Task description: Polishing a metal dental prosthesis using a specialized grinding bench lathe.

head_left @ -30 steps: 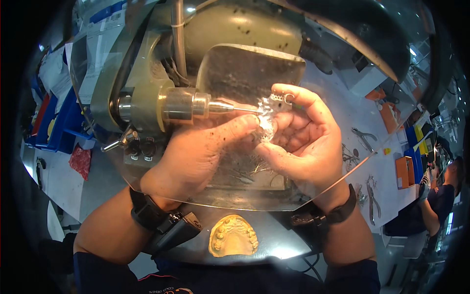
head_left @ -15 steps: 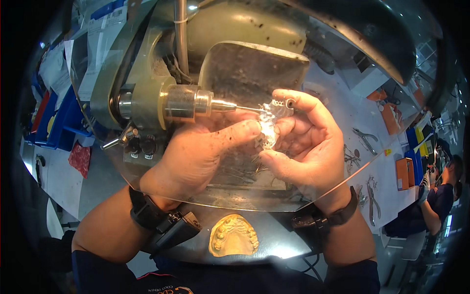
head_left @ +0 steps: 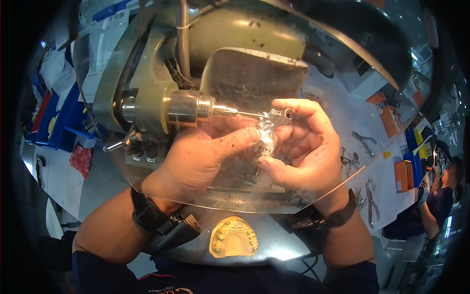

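Apparently, in the head view, the step in hand is working the metal frame (head_left: 266, 142) at the bur (head_left: 249, 114); glare hides whether they touch. The left hand (head_left: 193, 159) pinches the frame's left edge under its thumb, and the right hand (head_left: 316, 152) grips its right side. The next move seems to call for a steady hold, fingertips clear of the bur. Against half a second ago, the right index finger (head_left: 299, 106) sits closer to the bur's level, while the model (head_left: 234, 239) remains in place.
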`<action>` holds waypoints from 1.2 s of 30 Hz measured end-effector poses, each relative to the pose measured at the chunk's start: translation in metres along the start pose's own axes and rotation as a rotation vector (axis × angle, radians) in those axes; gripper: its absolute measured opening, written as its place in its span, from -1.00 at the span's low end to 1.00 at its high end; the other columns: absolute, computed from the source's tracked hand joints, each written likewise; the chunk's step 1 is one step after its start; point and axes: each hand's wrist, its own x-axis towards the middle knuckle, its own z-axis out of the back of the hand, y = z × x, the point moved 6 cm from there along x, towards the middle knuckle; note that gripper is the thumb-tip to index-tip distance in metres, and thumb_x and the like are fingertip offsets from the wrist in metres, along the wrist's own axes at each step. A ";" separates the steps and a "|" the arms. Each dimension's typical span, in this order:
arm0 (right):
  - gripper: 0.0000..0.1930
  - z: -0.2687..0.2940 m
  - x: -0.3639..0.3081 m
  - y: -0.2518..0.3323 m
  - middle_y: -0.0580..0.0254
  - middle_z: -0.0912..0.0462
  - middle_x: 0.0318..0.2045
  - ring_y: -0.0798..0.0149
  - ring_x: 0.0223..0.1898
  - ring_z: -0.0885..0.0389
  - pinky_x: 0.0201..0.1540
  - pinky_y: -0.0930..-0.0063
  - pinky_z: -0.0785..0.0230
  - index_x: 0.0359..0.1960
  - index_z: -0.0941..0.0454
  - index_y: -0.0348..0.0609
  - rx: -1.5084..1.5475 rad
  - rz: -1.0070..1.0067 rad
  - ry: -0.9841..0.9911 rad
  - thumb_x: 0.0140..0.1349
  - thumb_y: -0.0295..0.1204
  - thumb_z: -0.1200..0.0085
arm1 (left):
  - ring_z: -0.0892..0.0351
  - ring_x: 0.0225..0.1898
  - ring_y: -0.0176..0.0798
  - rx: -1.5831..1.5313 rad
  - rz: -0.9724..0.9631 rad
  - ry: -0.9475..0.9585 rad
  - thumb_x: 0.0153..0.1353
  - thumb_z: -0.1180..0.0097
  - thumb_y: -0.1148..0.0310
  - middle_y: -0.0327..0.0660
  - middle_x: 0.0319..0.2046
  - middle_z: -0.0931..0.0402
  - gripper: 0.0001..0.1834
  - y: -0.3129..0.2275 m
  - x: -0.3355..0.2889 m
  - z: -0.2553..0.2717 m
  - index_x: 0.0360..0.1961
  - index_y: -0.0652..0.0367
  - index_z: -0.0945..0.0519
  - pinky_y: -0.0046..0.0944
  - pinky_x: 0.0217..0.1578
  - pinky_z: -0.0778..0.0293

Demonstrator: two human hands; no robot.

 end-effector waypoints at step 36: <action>-0.36 -0.001 0.001 -0.002 0.27 -0.58 -0.40 0.51 -0.39 -0.55 -0.28 0.65 -0.44 0.08 -0.25 -0.23 -0.057 0.032 -0.007 -0.09 -0.70 -0.23 | -0.53 -0.16 -0.29 -0.034 0.000 0.065 0.20 -0.03 0.55 -0.15 -0.22 -0.55 -0.81 -0.006 -0.001 -0.005 -0.14 0.29 -0.51 -0.28 -0.08 -0.45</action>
